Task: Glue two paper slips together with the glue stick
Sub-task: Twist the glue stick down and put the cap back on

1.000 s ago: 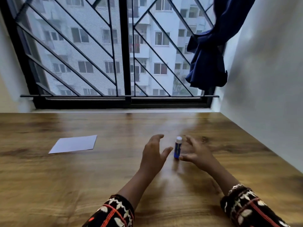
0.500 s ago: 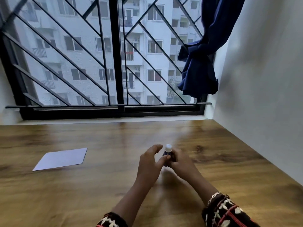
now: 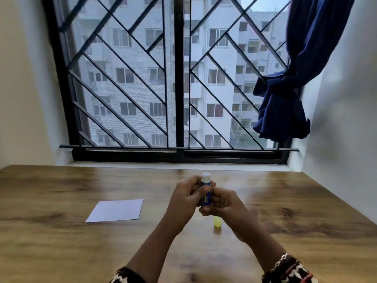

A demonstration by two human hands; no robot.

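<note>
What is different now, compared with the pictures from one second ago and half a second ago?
The glue stick stood alone on the table between two open hands. Now the left hand and the right hand both grip it, lifted off the table. A small yellow piece now shows below the right hand; what it is, I cannot tell. The white paper lies where it was.
</note>
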